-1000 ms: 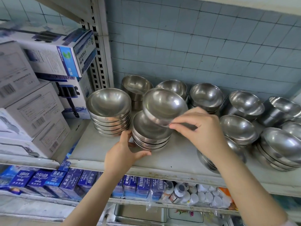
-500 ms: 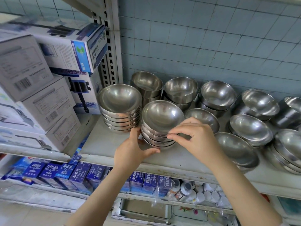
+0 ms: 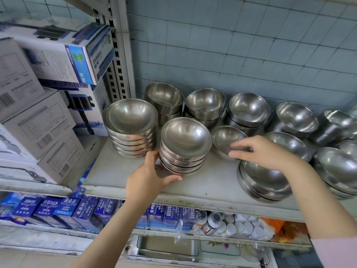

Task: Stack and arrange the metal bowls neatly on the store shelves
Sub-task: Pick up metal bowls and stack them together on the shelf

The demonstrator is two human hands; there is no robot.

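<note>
A stack of several shallow metal bowls point(image 3: 185, 140) stands mid-shelf, its top bowl resting level. My left hand point(image 3: 152, 178) cups the stack's lower left side, thumb under its front. My right hand point(image 3: 264, 151) hovers to the right with fingers apart, fingertips at the front rim of a smaller single bowl point(image 3: 226, 138); it holds nothing. A taller stack of wide bowls point(image 3: 131, 124) stands just left of the held stack. Deeper bowls point(image 3: 204, 103) line the tiled back wall.
The grey shelf point(image 3: 119, 171) has bare surface in front of the stacks. More bowl stacks point(image 3: 266, 182) crowd the right side. White and blue cartons point(image 3: 48, 120) fill the left bay. Blue boxes point(image 3: 67, 207) and white bottles point(image 3: 231, 225) sit on the shelf below.
My right hand set the tilted bowl onto the middle stack, let go of it and moved right to the small bowl. My left hand stayed on the stack.
</note>
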